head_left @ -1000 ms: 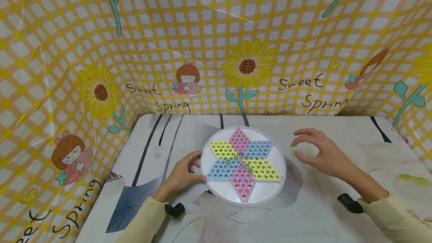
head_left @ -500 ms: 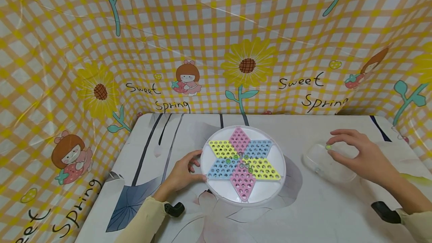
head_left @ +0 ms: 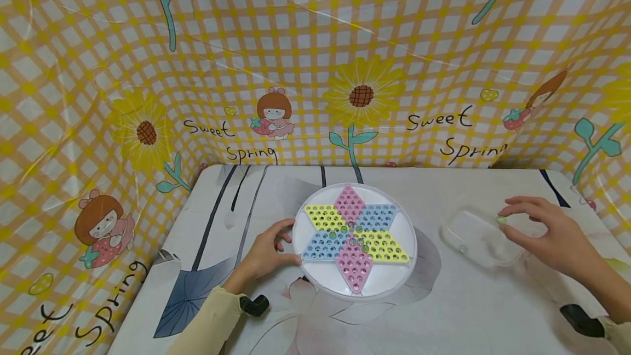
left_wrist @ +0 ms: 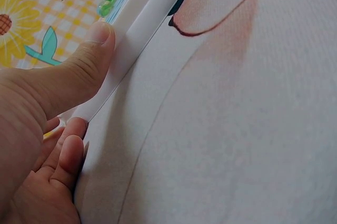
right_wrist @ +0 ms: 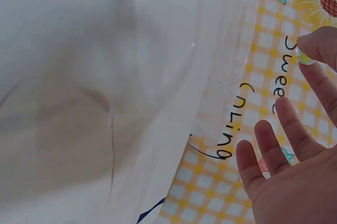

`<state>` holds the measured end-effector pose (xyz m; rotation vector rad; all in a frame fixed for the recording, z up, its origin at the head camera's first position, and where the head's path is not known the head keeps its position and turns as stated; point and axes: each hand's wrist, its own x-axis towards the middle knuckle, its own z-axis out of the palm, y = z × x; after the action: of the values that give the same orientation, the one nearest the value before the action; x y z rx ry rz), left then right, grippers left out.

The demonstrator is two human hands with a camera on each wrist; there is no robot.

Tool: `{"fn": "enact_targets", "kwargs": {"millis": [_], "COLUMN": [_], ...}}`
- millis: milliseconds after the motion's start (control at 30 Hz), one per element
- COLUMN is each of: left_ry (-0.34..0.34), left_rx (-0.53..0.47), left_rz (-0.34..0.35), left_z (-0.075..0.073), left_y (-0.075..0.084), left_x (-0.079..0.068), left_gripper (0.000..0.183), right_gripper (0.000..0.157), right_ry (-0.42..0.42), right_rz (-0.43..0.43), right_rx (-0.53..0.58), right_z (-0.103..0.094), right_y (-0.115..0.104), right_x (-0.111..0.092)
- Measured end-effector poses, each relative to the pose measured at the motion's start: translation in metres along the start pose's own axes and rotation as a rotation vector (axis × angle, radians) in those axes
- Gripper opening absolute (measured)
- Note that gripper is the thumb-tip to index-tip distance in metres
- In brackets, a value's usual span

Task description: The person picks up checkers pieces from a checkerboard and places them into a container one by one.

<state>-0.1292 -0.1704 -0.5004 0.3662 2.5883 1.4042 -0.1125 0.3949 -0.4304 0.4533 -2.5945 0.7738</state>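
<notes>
The Chinese checkers board [head_left: 355,240] is a round white plastic disc carrying a six-pointed star of perforated pink, yellow and blue diamonds. It sits mid-surface [head_left: 305,322], which is covered in a matte printed cloth. A few glass marbles [head_left: 356,238] rest in holes near the star's centre.

The left hand [head_left: 268,251] grasps the board's left rim. The left wrist view alone shows the grip: thumb [left_wrist: 79,71] laid flat on top of the smooth white edge, fingers tucked beneath.

The right hand [head_left: 552,234] pinches a small yellow-green marble [head_left: 500,219] between thumb and forefinger, over the right end of a clear oval plastic tray [head_left: 480,237] lying right of the board, well apart from it. The remaining fingers are spread. The head view shows one pale marble [head_left: 462,247] inside the tray; the right wrist view shows only the tray's transparent, glossy wall [right_wrist: 221,77] and the pinched marble [right_wrist: 304,58].
</notes>
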Motion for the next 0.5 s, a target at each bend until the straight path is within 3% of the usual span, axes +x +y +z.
{"fn": "enact_targets", "kwargs": {"millis": [500], "left_ry": [0.004], "left_rx": [-0.002], "left_rz": [0.005], "left_z": [0.001], "left_y": [-0.001], "left_x": [0.001], "left_gripper": [0.093], "right_gripper": [0.03], "right_ry": [-0.063], "right_rz": [0.045], "right_rx": [0.049], "right_z": [0.013], "right_y": [0.008], "right_x": [-0.007]}}
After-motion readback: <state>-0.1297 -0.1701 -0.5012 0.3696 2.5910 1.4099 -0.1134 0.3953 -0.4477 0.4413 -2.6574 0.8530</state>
